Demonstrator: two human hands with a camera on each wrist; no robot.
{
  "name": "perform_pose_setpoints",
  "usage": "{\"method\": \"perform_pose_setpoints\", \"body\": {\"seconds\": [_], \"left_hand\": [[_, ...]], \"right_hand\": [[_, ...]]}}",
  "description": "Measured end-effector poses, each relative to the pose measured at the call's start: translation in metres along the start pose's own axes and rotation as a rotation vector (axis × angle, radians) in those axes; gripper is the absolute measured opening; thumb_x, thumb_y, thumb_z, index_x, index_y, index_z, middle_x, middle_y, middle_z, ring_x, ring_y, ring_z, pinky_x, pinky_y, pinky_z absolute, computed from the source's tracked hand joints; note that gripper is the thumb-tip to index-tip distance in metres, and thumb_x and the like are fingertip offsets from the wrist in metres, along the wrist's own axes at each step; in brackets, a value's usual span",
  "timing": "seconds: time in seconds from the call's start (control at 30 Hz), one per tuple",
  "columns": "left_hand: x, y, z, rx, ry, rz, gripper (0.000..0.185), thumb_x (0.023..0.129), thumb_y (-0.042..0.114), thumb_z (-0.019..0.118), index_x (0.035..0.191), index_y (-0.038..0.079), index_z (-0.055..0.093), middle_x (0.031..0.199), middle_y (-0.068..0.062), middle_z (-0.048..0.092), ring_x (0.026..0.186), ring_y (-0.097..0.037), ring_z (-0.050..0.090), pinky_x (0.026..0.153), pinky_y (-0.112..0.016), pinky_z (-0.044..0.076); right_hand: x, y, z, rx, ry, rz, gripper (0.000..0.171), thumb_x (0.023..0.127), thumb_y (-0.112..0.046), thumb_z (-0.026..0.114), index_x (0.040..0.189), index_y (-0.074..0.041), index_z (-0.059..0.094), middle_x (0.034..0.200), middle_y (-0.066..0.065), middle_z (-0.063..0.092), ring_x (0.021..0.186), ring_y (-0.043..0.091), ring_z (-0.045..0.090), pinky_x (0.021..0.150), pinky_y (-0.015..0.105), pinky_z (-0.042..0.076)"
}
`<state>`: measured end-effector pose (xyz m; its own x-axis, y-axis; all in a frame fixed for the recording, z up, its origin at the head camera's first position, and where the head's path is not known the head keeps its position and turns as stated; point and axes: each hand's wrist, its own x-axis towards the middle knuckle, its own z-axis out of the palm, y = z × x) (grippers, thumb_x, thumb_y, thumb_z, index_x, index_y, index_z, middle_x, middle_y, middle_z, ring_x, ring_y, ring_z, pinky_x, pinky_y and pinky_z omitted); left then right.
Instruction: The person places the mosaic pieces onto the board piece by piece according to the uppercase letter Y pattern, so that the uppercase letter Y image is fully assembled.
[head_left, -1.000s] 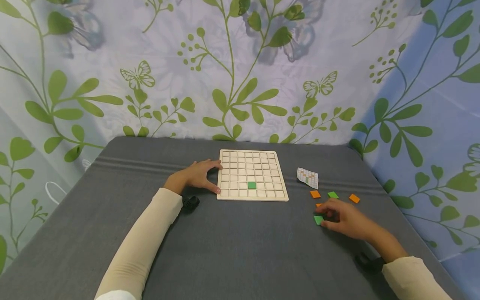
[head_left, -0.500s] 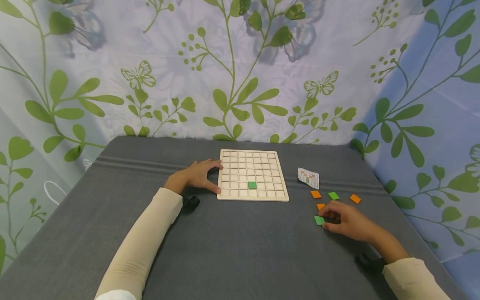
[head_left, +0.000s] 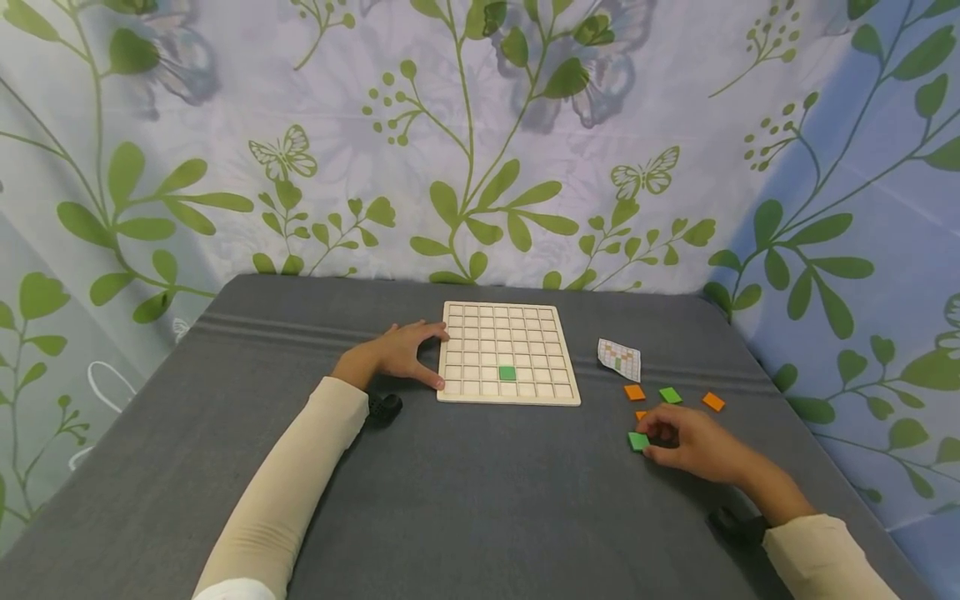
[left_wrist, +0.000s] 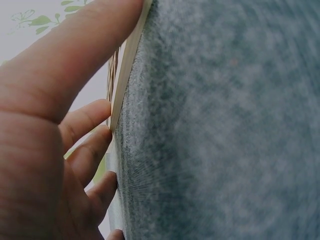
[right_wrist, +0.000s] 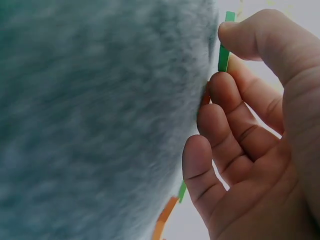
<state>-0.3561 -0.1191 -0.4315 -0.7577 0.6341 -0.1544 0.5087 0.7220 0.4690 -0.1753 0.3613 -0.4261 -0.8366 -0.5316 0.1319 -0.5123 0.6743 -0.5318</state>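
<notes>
A wooden grid board (head_left: 508, 327) lies on the grey cloth with one green tile (head_left: 507, 373) set in a cell near its front. My left hand (head_left: 429, 358) rests against the board's left edge, thumb and forefinger spread; in the left wrist view the thumb (left_wrist: 75, 55) presses on the board's edge (left_wrist: 127, 65). Right of the board, my right hand (head_left: 651, 442) pinches a loose green tile (head_left: 637, 441) on the cloth. In the right wrist view this green tile (right_wrist: 224, 45) sits between thumb and forefinger.
Loose tiles lie by the right hand: an orange tile (head_left: 634, 392), a green tile (head_left: 670, 395), an orange tile (head_left: 713, 402). A printed pattern card (head_left: 619, 359) lies behind them. A leaf-patterned curtain (head_left: 480, 142) rises behind the table's far edge.
The right hand's fingers have drawn in slightly around the green tile. The left hand and the board have not moved.
</notes>
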Motion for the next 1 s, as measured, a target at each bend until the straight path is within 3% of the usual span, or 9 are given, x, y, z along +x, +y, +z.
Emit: {"method": "perform_pose_setpoints", "body": {"seconds": [0.27,0.47,0.73,1.0], "left_hand": [[-0.004,0.0,-0.001,-0.002,0.006,-0.002,0.09,0.079,0.057,0.082,0.152,0.02,0.045,0.166,-0.002,0.024,0.153,-0.033,0.011,0.117,-0.065,0.003],[-0.004,0.001,0.0,-0.003,0.007,0.016,0.09,0.079,0.058,0.082,0.151,0.019,0.046,0.166,-0.002,0.024,0.153,-0.034,0.011,0.116,-0.067,0.003],[-0.004,0.003,-0.002,0.001,0.01,0.009,0.089,0.078,0.057,0.083,0.15,0.019,0.047,0.166,-0.001,0.024,0.153,-0.033,0.01,0.117,-0.065,0.002],[-0.005,0.005,-0.004,-0.004,-0.001,0.016,0.091,0.078,0.058,0.083,0.151,0.018,0.046,0.166,-0.002,0.023,0.153,-0.034,0.011,0.117,-0.066,0.002]], "right_hand": [[0.031,-0.01,-0.003,-0.03,-0.015,-0.001,0.023,0.087,-0.008,0.08,0.104,-0.016,0.066,0.085,-0.009,0.057,0.07,0.007,0.052,0.059,0.027,0.047],[0.065,-0.02,0.0,-0.006,-0.07,-0.013,0.02,0.091,-0.011,0.078,0.107,-0.016,0.067,0.092,-0.006,0.061,0.073,0.011,0.055,0.062,0.029,0.049],[0.119,-0.027,0.016,-0.032,-0.015,-0.084,0.022,0.091,-0.009,0.077,0.11,-0.011,0.066,0.102,-0.002,0.062,0.083,0.019,0.057,0.068,0.033,0.049],[0.173,-0.037,0.034,-0.003,-0.051,-0.076,0.022,0.095,-0.011,0.072,0.115,-0.007,0.066,0.105,0.003,0.062,0.088,0.019,0.057,0.072,0.039,0.05]]}}
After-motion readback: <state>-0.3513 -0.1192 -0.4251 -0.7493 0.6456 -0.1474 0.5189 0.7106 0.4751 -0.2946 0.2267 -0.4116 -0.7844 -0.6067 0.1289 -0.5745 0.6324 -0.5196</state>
